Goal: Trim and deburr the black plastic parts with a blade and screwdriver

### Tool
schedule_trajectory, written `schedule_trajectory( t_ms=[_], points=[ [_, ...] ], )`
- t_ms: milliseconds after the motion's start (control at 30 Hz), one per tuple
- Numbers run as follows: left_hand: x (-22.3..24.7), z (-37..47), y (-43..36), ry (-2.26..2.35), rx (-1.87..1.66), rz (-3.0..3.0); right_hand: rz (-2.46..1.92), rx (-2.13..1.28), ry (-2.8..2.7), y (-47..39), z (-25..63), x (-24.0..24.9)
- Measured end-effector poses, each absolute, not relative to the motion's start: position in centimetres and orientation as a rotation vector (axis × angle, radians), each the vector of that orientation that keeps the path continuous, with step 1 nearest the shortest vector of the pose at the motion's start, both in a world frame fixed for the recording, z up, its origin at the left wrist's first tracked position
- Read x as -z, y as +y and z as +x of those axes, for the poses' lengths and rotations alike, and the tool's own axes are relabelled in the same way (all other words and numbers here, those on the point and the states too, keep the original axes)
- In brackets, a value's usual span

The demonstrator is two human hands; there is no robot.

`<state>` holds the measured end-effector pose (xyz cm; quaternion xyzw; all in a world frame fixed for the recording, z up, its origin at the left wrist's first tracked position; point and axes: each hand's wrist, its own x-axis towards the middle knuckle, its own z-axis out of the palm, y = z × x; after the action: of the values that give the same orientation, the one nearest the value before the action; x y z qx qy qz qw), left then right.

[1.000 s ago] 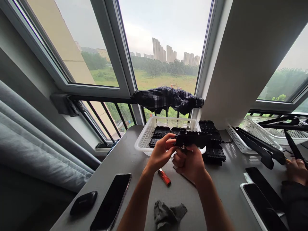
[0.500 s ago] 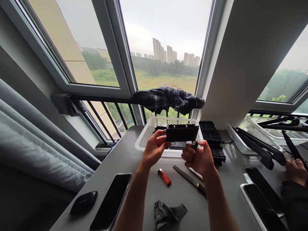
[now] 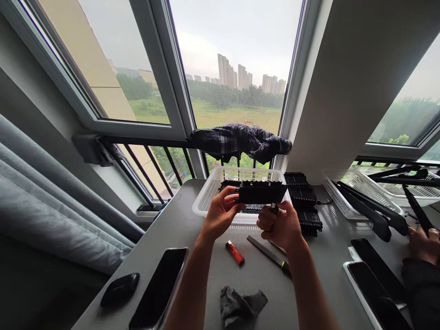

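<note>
Black part [image 3: 263,193] runs crosswise: left hand [image 3: 220,211] pinches its left end; right hand [image 3: 282,223] clasps a lighter [image 3: 274,209] below its right.

Compared with one second earlier, the left hand [image 3: 219,214] and black part [image 3: 263,194] stand farther left; the right hand [image 3: 281,224], gripping a lighter [image 3: 274,208], lies farther right, below the part's right end, and more of the file [image 3: 266,252] shows.

Basket [image 3: 200,206] behind lighter [image 3: 235,254] + file [image 3: 264,252] on tbl [image 3: 172,231]; part [image 3: 263,194] nr basket; phone [image 3: 158,291] L.
</note>
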<state>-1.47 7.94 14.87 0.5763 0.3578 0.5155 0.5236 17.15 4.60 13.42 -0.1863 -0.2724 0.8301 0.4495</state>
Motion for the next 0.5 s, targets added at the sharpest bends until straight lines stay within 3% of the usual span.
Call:
schedule_trajectory(
  t_ms=[500],
  points=[
    [-15.0, -1.5, 7.9, 0.889, -1.270, 1.355, -0.502, -1.917, -0.909, 3.2, 19.0, -14.6]
  ],
)
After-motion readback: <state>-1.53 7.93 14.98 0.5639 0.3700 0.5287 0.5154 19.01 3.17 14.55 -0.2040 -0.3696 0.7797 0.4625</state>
